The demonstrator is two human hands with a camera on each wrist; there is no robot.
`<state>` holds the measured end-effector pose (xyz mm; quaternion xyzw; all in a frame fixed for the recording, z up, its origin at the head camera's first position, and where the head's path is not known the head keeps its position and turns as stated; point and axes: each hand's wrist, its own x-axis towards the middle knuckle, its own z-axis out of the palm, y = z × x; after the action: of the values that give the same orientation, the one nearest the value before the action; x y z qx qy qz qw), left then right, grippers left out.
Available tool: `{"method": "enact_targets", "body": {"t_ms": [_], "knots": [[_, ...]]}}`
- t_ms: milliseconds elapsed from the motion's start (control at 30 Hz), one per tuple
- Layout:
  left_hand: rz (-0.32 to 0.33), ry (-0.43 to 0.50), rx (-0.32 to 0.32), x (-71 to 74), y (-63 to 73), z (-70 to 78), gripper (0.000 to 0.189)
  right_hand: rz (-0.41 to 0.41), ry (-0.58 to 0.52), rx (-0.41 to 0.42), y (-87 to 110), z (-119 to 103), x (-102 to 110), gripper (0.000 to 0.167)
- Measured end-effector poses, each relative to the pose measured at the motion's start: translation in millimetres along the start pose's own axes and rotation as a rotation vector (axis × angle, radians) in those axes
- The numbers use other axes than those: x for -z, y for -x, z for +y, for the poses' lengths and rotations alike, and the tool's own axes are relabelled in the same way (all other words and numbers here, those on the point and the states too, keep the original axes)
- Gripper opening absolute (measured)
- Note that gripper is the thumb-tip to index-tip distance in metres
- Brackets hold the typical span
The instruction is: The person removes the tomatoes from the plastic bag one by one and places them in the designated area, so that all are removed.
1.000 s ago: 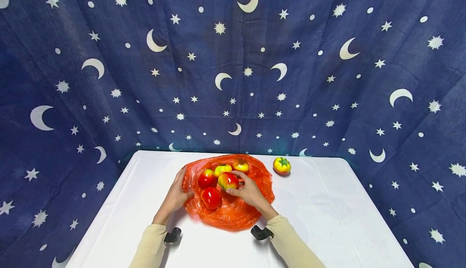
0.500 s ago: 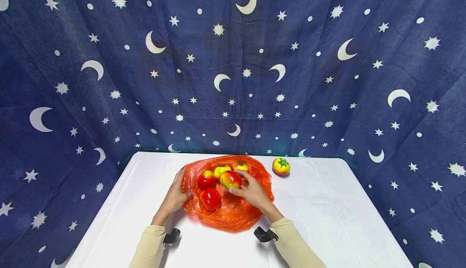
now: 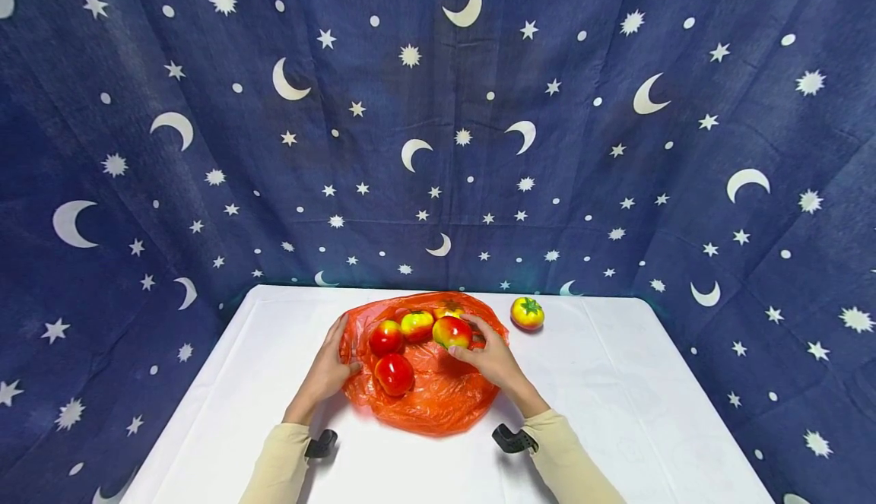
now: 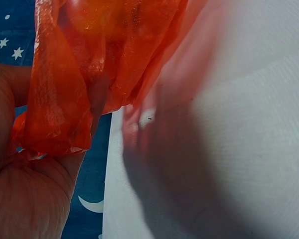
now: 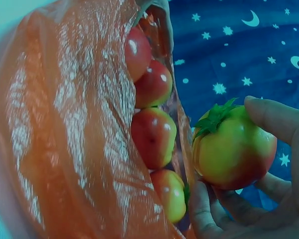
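While a dark blue cloth [image 3: 379,139] printed with moons and stars closes off the back and sides, the white table [image 3: 595,397] before it gives everything a flat, pale base. On it, toward the far edge, lies the red plastic bag [image 3: 438,409], its mouth spread toward the person, perhaps so that its inside can be seen and reached. The left hand [image 3: 332,367] pinches the bag's left rim between thumb and fingers, most likely because such thin film would otherwise sag inward. The right hand [image 3: 494,358] has its thumb and fingers curled around the held tomato [image 3: 452,332] at the mouth, clasping it from its right side, which seems to leave its left face clear of the rim. Four more tomatoes [image 3: 394,375] sit in the bag, close together, their weight probably helping to anchor it. A single loose tomato [image 3: 528,314] rests on the table just beyond the bag's right side. Smallest is the held one's green leaf crown [image 5: 217,118], turned toward the bag and untouched by the fingers.
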<state>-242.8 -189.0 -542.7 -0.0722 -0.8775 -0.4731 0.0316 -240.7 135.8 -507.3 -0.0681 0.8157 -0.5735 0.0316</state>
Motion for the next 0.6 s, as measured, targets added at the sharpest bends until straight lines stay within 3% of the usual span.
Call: {"method": "enact_targets", "body": {"t_ms": [600], "knots": [[0.011,0.000,-0.003,-0.9,0.5,-2.8,0.103,0.099,-0.042,-0.036,4.5,7.5,24.6,0.062]]}}
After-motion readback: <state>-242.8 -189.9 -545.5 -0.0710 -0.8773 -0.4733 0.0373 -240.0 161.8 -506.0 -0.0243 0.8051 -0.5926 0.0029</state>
